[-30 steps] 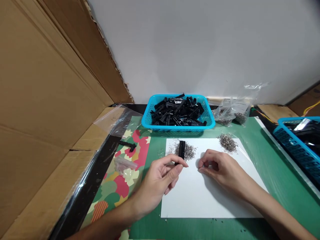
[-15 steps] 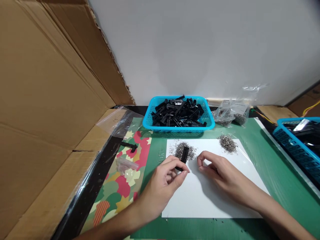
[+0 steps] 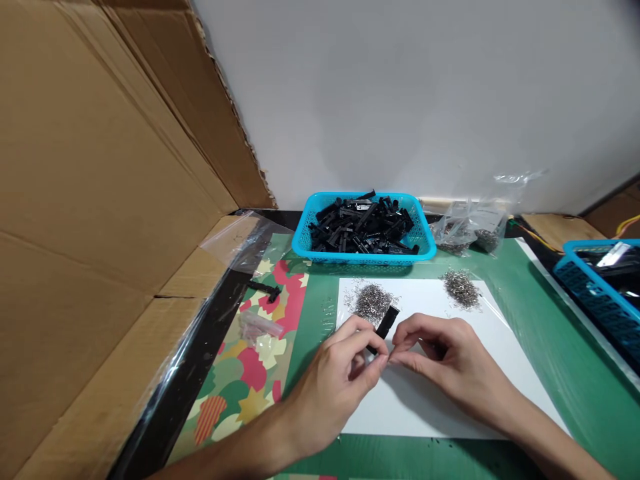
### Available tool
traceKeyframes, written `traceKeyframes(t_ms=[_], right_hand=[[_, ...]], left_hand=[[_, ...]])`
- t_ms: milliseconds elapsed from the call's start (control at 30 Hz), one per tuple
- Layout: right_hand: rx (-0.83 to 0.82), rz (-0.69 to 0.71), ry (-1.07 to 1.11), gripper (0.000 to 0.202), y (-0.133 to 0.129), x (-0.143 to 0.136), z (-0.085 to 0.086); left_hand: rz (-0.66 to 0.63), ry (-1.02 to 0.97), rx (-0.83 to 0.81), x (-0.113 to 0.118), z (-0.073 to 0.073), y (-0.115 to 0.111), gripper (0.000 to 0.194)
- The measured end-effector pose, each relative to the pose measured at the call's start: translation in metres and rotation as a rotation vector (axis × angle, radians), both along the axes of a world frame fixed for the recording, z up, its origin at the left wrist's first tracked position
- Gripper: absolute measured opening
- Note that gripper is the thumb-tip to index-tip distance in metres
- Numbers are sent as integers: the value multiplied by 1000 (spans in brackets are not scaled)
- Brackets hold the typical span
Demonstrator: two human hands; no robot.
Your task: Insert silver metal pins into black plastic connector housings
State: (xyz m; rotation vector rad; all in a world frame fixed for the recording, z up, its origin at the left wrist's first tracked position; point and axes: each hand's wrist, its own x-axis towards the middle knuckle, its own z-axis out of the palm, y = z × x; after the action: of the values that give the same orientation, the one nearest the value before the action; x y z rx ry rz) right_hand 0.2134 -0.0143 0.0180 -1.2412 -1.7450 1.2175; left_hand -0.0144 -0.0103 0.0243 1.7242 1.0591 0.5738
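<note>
My left hand [image 3: 345,377] is closed on a slim black plastic part [image 3: 387,322], which sticks up and to the right from its fingers. Thumb and forefinger of my right hand [image 3: 445,357] are pinched together beside the left fingertips; whatever they hold is too small to make out. Both hands are over a white sheet [image 3: 425,413]. Just behind the left hand lies a pile of small metal pieces [image 3: 373,303], and a second metal pile [image 3: 461,289] lies at the sheet's back right.
Behind the sheet, a blue basket [image 3: 364,257] holds many black parts. Another blue basket [image 3: 597,280] stands at the right. Clear bags [image 3: 470,230] lean by the wall. A black part [image 3: 265,289] and a small plastic bag [image 3: 260,327] lie on patterned paper at the left.
My right hand has come in to meet the left fingertips. The black part has tilted to the right in my left hand. The whole view has shifted slightly.
</note>
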Motion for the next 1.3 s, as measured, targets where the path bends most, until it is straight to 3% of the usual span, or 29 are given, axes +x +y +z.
traceKeyframes(t_ms=[233,533,667,767,933,1000,1100,1300], right_hand=[[-28,-31,54,21,3,-2,2],[-228,-44,133,26,1,-8,-3],[-222,-55,162,28,2,-9,-4],[-91,-117,113,28,0,-8,-3],[393,-207,-48,13,-5,-7,-1],[530,-196,-78,12,-7,-8,-1],[665,-166,-83,16,-9,-8,-4],[821,-96,-207,17,-11,-8,-15]], left_hand=[[55,-47,-23,0,2,1,25],[58,-70,-39,-1,1,-3,27],[61,-71,-48,-1,0,-2,29],[67,-81,-54,-3,0,0,29],[102,-145,-78,-3,-3,0,31],[156,-198,-115,-3,-6,-2,42],[194,-261,-127,-1,-8,-3,60],[222,-229,-133,1,-9,-1,49]])
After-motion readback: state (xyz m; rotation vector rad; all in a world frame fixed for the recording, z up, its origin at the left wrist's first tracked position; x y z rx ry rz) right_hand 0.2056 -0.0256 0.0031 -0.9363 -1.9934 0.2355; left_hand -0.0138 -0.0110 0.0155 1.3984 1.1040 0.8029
